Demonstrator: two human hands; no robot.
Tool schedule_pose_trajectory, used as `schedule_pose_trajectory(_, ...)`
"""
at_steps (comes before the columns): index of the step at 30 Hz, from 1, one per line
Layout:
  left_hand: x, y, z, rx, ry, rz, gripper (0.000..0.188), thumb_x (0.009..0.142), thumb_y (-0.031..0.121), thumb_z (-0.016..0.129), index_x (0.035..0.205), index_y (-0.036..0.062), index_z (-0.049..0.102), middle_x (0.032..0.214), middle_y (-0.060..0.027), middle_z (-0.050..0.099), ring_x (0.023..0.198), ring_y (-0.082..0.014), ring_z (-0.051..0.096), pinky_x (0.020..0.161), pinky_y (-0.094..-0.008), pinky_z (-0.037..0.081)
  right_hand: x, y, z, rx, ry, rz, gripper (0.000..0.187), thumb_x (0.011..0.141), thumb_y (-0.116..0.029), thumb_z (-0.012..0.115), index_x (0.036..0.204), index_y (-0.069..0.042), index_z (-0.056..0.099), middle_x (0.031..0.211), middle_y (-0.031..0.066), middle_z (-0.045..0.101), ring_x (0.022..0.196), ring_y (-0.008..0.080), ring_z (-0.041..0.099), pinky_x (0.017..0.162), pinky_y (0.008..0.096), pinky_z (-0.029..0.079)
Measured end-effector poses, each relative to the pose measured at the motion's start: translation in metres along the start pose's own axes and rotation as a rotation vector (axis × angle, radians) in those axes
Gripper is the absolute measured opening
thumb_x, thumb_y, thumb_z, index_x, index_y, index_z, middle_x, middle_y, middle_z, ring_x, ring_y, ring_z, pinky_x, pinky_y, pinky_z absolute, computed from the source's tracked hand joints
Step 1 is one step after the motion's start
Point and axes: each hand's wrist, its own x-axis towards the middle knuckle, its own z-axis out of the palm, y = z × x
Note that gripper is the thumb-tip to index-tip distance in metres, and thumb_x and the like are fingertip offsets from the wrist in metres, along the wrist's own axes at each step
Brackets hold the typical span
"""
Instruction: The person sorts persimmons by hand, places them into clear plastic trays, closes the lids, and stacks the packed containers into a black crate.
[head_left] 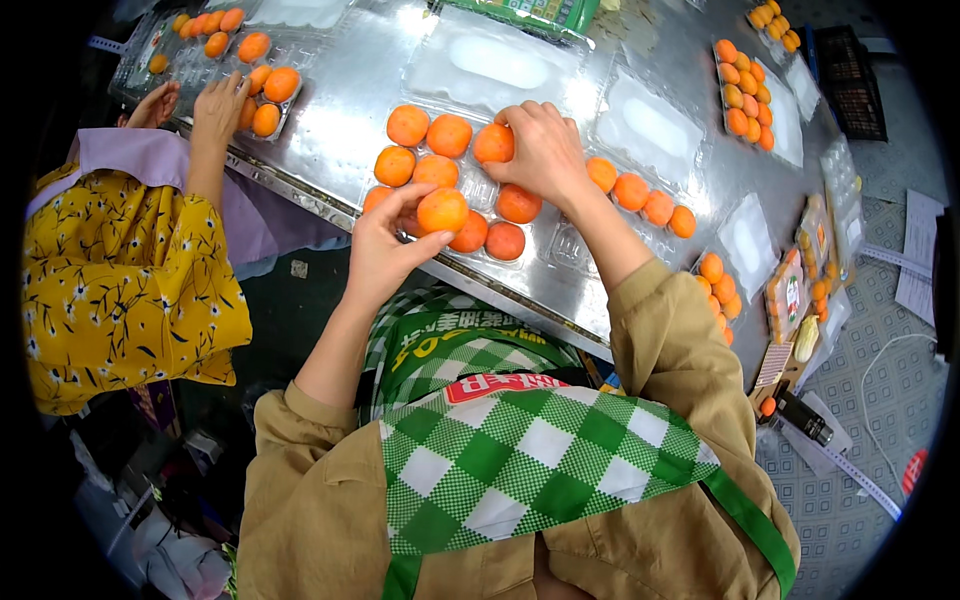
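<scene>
A clear plastic tray (479,188) lies in front of me at the table's near edge, with several round orange fruits in its hollows. My left hand (383,250) pinches an orange fruit (442,211) between thumb and fingers, above the tray's near rows. At the far right corner of the tray, my right hand (545,150) is closed around another orange fruit (493,144). Bare plastic hollows show between the two hands. An orange fruit (519,204) sits just below my right wrist. The fruits beneath my left hand are partly hidden.
A second clear tray (570,248) with a row of fruits stands to the right, partly behind my forearm. White padded sheets (490,66) lie farther back on the metal table (335,60). At left, a co-worker's hand (218,108) touches another fruit tray. Filled trays (745,95) stand far right.
</scene>
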Motion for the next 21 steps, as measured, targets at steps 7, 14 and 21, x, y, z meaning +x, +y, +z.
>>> schedule_pose_trajectory(7,0.035,0.007,0.023,0.602,-0.012,0.395,0.049,0.064,0.008,0.078,0.11,0.0052,0.062,0.104,-0.0096,0.06,0.097,-0.0239,0.059,0.082,-0.0352,0.05,0.011,0.001,0.009,-0.115,-0.107,-0.031,0.035,0.06,-0.026,0.075,0.088,-0.008,0.065,0.09,0.0062,0.061,0.095,0.0248,0.055,0.078,0.0409,0.04)
schedule_pose_trajectory(14,0.044,0.001,0.025,0.806,-0.083,0.54,0.048,0.058,0.008,0.079,0.104,0.0041,0.063,0.102,-0.0084,0.059,0.095,-0.0282,0.056,0.083,-0.0386,0.045,0.007,0.007,0.005,-0.099,-0.11,-0.073,0.033,0.06,-0.026,0.077,0.087,-0.01,0.066,0.09,0.0039,0.062,0.094,0.023,0.057,0.077,0.0415,0.041)
schedule_pose_trajectory(21,0.04,0.002,0.025,0.88,-0.103,0.536,0.048,0.059,0.006,0.077,0.105,0.0038,0.062,0.101,-0.0085,0.059,0.095,-0.0281,0.056,0.082,-0.039,0.046,0.013,0.008,0.003,-0.076,-0.2,-0.08,0.033,0.062,-0.026,0.076,0.089,-0.01,0.066,0.091,0.0038,0.062,0.095,0.0233,0.057,0.078,0.0413,0.042)
